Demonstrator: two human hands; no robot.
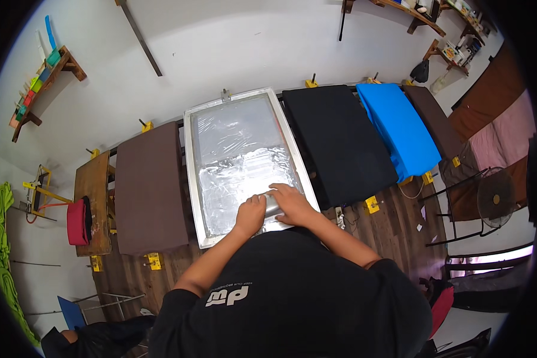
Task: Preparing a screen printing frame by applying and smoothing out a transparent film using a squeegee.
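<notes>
In front of me a metal-edged printing screen (192,179) lies on the work rack, its mesh covered in part by shiny, wrinkled clear film (244,173). Both my hands are at its near end. A shiny grey roll, seemingly of clear tape (272,206), sits between them. My left hand (252,213) has its fingers curled round the roll's left side. From the right, my right hand (292,204) grips the roll, its fingers bent over the top. My palms hide part of the roll.
Left of the screen lie a brown cloth-covered board (152,191) and a wooden board (92,209) with a red folded cloth (77,221). To the right are black (340,143), blue (400,128) and brown (432,119) covered boards. A fan (495,197) stands far right.
</notes>
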